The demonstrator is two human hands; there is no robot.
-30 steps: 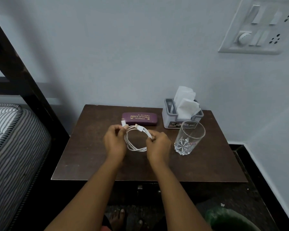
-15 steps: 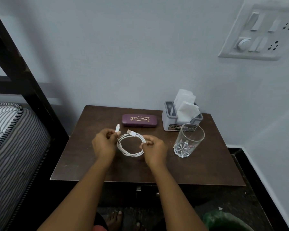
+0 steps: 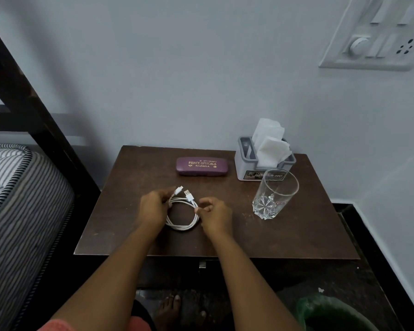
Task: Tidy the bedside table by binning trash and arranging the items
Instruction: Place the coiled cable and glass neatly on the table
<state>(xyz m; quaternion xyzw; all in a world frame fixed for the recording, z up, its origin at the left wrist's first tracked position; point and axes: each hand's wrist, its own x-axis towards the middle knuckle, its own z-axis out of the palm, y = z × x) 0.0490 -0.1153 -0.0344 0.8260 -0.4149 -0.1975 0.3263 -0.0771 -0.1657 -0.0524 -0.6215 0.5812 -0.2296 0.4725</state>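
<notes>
**First:** Lowered and carried toward the frame's centre, the coiled white cable (image 3: 182,215) is now laid on the bench (image 3: 296,235), where half a second ago it was held a little higher between both hands. The loop appears to be resting on the wood, just below the purple spectacle case (image 3: 202,166).

**Second:** And the grip on each side?

**First:** The left hand (image 3: 153,207) is closed around the loop's left side, near the two plug ends. The right hand (image 3: 216,215) has its thumb and fingers partly spread, only the fingertips touching the loop's right edge; it looks close to being released.

**Second:** What might be spoiled from here?

**First:** Taken from largest to smallest: the drinking glass (image 3: 274,195), standing to the right of centre near the right hand, could be knocked over if that hand is withdrawn sideways. The coil itself could spring open once released, since nothing is seen binding it. The loose plug ends could be snagged as the left hand is lifted.

**Second:** The count?

**First:** One bench, one tissue holder (image 3: 246,167) with tissues standing up in it, one glass, one spectacle case, one cable. A green bin (image 3: 330,314) is partly seen at lower right.
</notes>
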